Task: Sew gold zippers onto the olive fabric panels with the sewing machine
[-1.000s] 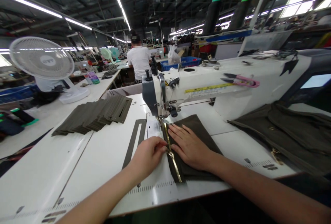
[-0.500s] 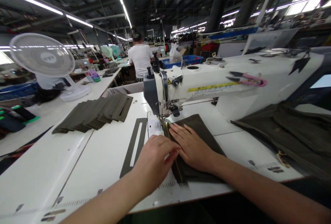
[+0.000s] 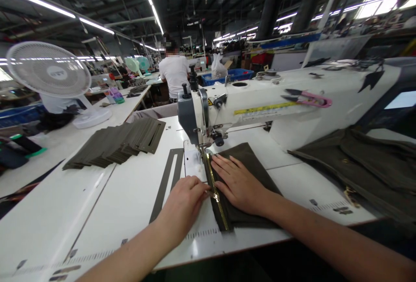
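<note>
A dark olive fabric piece [image 3: 248, 156] lies beneath the needle area of a white sewing machine [image 3: 256, 100]. Along its left edge runs a gold-toothed zipper [image 3: 222, 213], its top end at the presser foot. My left hand [image 3: 185, 204] is closed in a pinch on the zipper pull [image 3: 212, 194], partway down the teeth. Flat on the fabric, just right of the zipper, rests my right hand [image 3: 242, 184] with fingers stretched toward the needle. Left of the machine bed lies a panel with a long slot [image 3: 162, 191], partly behind my left hand.
Slotted panels [image 3: 120, 141] form an overlapping stack at the left. Dark fabric [image 3: 357, 160] lies at the right. Pink-handled snips [image 3: 308, 99] rest against the machine arm. A white fan [image 3: 55, 73] stands on the neighbouring table; a person in a white shirt [image 3: 175, 76] is beyond.
My left hand has moved left, away from my right hand, with the zipper pull between its fingers. More of the gold teeth now show. My right hand stays on the fabric.
</note>
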